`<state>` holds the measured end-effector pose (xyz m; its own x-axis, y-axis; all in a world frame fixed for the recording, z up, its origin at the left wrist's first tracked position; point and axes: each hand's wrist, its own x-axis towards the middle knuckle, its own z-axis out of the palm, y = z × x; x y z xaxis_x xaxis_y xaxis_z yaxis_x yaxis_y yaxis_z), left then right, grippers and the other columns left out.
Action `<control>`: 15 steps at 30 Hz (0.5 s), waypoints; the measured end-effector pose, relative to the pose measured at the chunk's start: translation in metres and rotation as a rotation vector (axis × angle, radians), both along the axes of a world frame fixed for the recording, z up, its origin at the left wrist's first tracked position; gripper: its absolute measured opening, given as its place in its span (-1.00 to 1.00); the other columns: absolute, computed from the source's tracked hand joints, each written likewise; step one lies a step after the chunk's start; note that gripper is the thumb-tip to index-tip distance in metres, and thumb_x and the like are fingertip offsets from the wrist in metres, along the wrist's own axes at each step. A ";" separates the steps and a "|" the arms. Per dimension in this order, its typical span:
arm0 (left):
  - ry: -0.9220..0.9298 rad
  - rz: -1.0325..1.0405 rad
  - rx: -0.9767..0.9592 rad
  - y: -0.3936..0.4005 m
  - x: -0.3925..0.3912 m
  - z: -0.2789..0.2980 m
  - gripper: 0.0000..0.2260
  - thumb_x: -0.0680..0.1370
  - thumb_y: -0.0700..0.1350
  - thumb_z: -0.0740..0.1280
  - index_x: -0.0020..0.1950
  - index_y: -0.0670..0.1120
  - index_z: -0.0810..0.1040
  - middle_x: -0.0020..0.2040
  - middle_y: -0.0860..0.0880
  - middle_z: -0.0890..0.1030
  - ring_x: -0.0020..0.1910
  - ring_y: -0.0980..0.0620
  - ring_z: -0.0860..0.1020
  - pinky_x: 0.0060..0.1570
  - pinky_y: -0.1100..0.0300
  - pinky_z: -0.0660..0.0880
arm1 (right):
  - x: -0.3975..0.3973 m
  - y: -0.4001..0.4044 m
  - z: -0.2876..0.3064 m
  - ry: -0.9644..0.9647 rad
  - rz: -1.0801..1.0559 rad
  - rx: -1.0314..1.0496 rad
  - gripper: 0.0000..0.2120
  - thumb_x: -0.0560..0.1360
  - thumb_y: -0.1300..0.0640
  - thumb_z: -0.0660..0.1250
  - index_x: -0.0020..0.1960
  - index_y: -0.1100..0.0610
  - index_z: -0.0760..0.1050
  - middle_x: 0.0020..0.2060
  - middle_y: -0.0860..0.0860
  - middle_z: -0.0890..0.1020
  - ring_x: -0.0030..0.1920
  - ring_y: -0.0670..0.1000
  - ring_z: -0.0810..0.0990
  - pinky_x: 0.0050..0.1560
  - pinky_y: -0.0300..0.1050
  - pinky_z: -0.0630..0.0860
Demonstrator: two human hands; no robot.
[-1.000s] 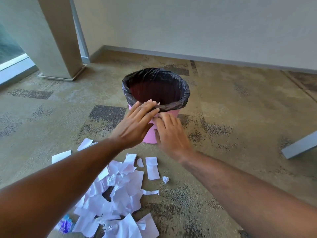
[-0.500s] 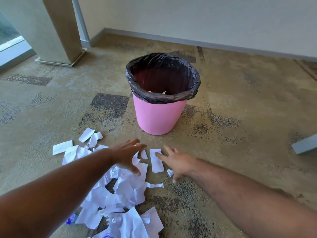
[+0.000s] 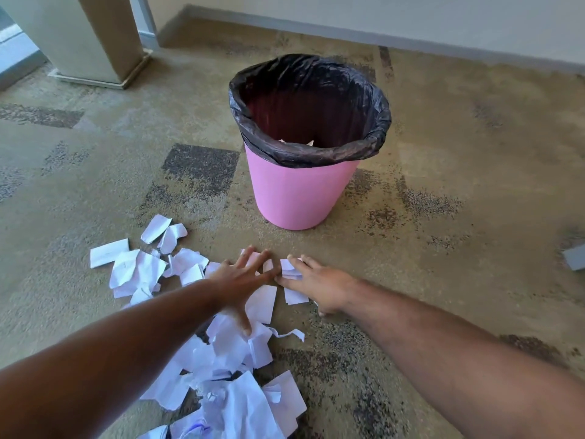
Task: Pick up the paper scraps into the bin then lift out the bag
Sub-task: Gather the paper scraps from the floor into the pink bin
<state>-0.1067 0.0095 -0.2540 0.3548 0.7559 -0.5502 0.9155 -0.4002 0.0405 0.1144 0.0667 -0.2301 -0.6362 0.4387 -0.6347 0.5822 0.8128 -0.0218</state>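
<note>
A pink bin [image 3: 294,194] stands on the carpet, lined with a black bag [image 3: 316,153] folded over its rim; a few white scraps show inside. White paper scraps [image 3: 228,353] lie scattered on the floor in front of the bin. My left hand [image 3: 240,280] lies flat on the scraps with fingers spread. My right hand [image 3: 316,283] rests beside it, its fingers touching a small scrap [image 3: 289,269]; whether it grips the scrap is unclear.
A beige pillar [image 3: 95,36] with a metal base stands at the back left beside a window. A wall with a grey skirting [image 3: 411,39] runs along the back. A grey object [image 3: 574,258] pokes in at the right edge.
Both hands left the bin's rim and came down to the floor. They now rest on the scraps in front of the bin.
</note>
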 end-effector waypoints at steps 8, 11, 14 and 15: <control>-0.104 -0.003 0.060 -0.005 0.000 0.000 0.13 0.20 0.31 0.56 0.60 0.11 0.00 0.60 -0.08 0.01 0.57 -0.17 -0.07 0.37 -0.19 0.39 | 0.002 -0.006 0.000 0.207 0.053 0.080 -0.51 0.50 0.33 0.37 0.37 0.02 0.41 0.19 0.07 0.40 0.20 0.16 0.41 0.01 0.15 0.59; -0.153 -0.065 0.094 -0.008 0.000 -0.001 -0.01 0.25 0.28 0.55 0.56 0.07 0.18 0.52 -0.03 0.20 0.47 -0.09 0.12 0.37 -0.04 0.38 | 0.004 -0.014 0.004 0.217 0.103 0.108 -0.62 0.49 0.35 0.36 0.26 0.11 0.46 0.12 0.07 0.41 0.13 0.11 0.42 -0.14 0.03 0.51; -0.174 -0.127 0.117 -0.012 0.003 -0.001 -0.11 0.29 0.27 0.54 0.50 0.02 0.27 0.38 0.02 0.33 0.32 -0.03 0.26 0.31 0.03 0.40 | 0.004 -0.023 0.009 0.218 0.148 0.114 -0.67 0.52 0.36 0.31 0.26 0.16 0.45 0.12 0.12 0.43 0.12 0.13 0.44 -0.18 0.00 0.33; -0.171 -0.139 0.120 -0.013 0.005 0.000 -0.13 0.29 0.26 0.54 0.49 0.00 0.28 0.34 0.02 0.35 0.28 -0.03 0.28 0.28 0.03 0.42 | 0.004 -0.025 0.010 0.211 0.155 0.118 -0.68 0.52 0.36 0.30 0.25 0.17 0.45 0.11 0.13 0.44 0.11 0.15 0.46 -0.18 0.00 0.33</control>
<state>-0.1016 -0.0031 -0.2538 0.5396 0.7500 -0.3827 0.8356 -0.5327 0.1342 0.1183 0.0420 -0.2203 -0.8141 0.3889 -0.4313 0.4436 0.8957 -0.0298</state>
